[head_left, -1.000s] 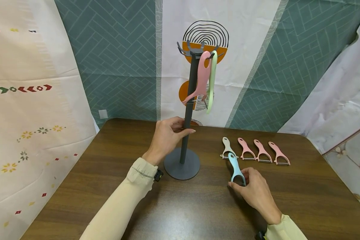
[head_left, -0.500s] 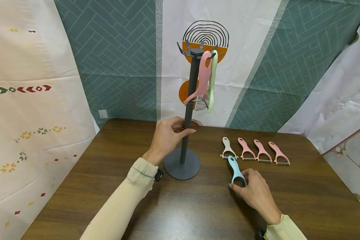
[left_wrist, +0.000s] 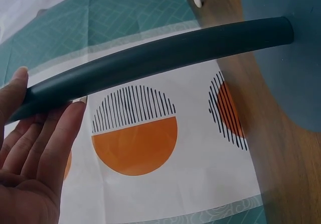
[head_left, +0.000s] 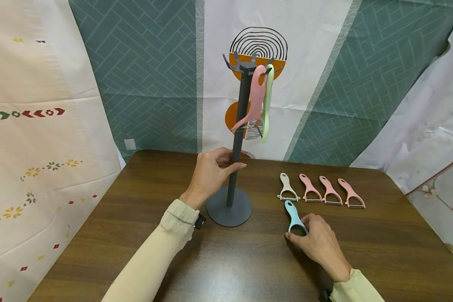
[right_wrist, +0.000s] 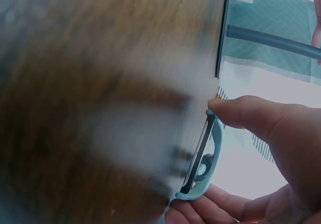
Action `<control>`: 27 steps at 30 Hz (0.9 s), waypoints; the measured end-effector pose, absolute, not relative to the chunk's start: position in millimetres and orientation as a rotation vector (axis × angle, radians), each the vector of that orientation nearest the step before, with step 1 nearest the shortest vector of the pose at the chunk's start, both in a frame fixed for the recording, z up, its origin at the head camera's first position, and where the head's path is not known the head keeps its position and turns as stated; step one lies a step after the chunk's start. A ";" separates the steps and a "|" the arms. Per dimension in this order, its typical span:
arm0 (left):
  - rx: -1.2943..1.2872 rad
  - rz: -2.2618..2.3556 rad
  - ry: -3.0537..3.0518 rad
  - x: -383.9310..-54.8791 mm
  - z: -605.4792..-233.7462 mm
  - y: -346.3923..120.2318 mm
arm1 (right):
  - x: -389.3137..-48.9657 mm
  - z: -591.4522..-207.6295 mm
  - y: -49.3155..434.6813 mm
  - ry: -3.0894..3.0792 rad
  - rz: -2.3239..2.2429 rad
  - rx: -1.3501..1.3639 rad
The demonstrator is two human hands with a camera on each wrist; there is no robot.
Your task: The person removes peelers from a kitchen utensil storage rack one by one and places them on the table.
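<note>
My left hand (head_left: 213, 174) holds the dark grey pole of a rack (head_left: 233, 180), thumb in front and fingers behind. In the left wrist view the pole (left_wrist: 165, 56) slants between thumb and fingers. A pink peeler (head_left: 256, 96) and a light green peeler (head_left: 266, 105) hang from hooks at the rack's top. My right hand (head_left: 318, 239) pinches a light blue peeler (head_left: 293, 215) by the two sides of its blade end, its handle pointing away from me. The right wrist view has the blue peeler's blade (right_wrist: 198, 151) between thumb and fingers, close to the table.
Behind the blue peeler lies a white peeler (head_left: 285, 184). A row of pink peelers continues to its right: one (head_left: 308, 186), another (head_left: 329, 188) and a third (head_left: 350, 192). The rack's round base (head_left: 228, 216) stands on the brown wooden table (head_left: 147, 251). Patterned cloth (head_left: 154, 84) hangs behind.
My right hand has brought the blue peeler slightly toward me; its handle end no longer overlaps the white peeler in the head view. The left hand has stayed on the pole.
</note>
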State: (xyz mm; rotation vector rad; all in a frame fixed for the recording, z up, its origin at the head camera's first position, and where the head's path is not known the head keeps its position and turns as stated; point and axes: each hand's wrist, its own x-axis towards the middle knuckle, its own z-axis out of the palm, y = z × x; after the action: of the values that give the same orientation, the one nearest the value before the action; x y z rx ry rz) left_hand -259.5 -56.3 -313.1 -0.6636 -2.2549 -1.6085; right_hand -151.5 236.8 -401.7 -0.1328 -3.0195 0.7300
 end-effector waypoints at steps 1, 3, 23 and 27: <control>-0.667 -1.611 -2.254 -259.5 -313.1 -56.4 | -151.5 -401.6 236.5 -3.021 0.731 -0.133; -0.674 -1.617 -2.250 -259.8 -313.4 -56.5 | -151.5 -401.7 236.2 -3.022 0.725 -0.127; -0.689 -1.654 -2.245 -258.0 -313.9 -55.8 | -151.4 -403.0 236.3 -3.041 0.641 -0.080; -0.683 -1.650 -2.257 -257.6 -313.5 -55.6 | -151.9 -402.7 236.1 -3.035 0.653 -0.069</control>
State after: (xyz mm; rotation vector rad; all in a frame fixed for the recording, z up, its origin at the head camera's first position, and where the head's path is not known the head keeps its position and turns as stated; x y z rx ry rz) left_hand -257.6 -55.6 -313.5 -0.6833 -2.2572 -1.6500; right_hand -151.9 236.1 -402.7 -0.0691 -3.0350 0.6530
